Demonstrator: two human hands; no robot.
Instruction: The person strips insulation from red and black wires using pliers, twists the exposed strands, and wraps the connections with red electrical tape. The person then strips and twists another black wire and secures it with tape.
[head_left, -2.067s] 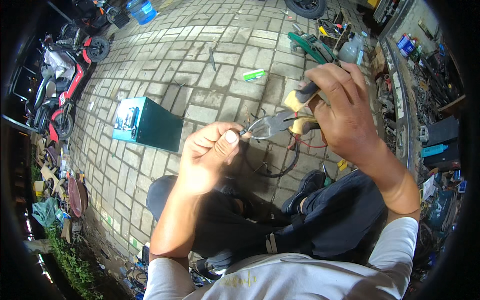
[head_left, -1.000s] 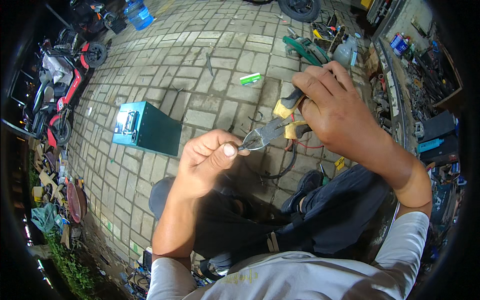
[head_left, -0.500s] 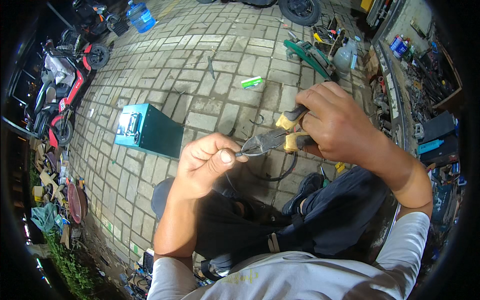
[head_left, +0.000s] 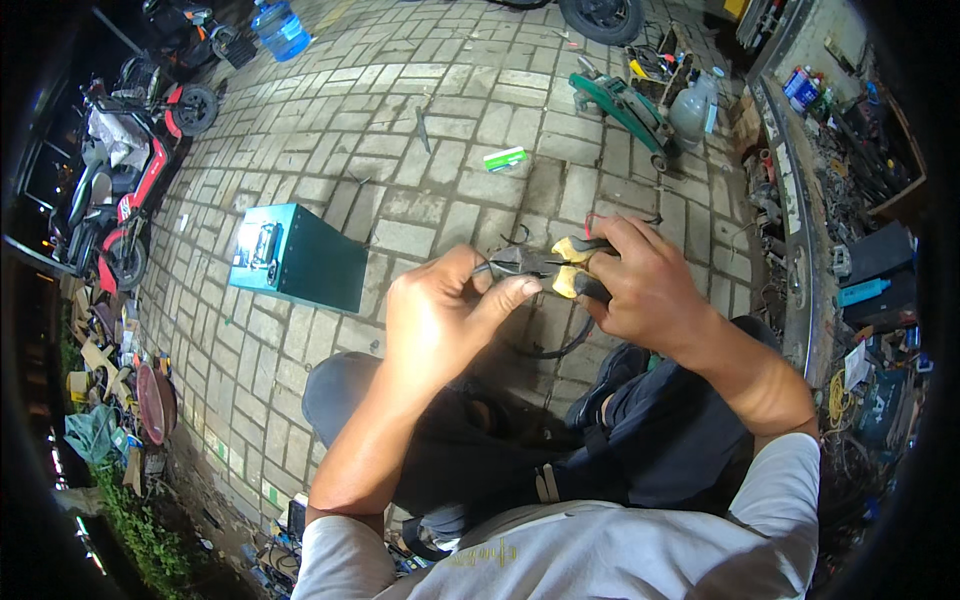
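Note:
My right hand [head_left: 655, 290] grips the yellow-and-black handles of a pair of pliers [head_left: 533, 261], its jaws pointing left toward my other hand. My left hand [head_left: 432, 315] is closed, fingers curled around a thin dark cable [head_left: 482, 267] close to the jaw tips. Its thumb stretches along the lower side of the pliers' jaws. Whether the jaws bite on the cable is too small to tell. Below the pliers, a black cable [head_left: 565, 348] curves over the paving between my legs. A bit of red wire [head_left: 590, 224] shows beside my right fingers.
A teal metal box [head_left: 325, 262] stands on the paving at left. Ahead lie a small green-and-white box [head_left: 504, 159] and a green tool [head_left: 625, 112] beside a clear jug [head_left: 690, 115]. Cluttered shelving lines the right; a red scooter [head_left: 135, 195] stands far left.
My right hand has come down with the pliers, their jaws now nearly level. My left hand has moved up and turned, its thumb now stretched along the jaws.

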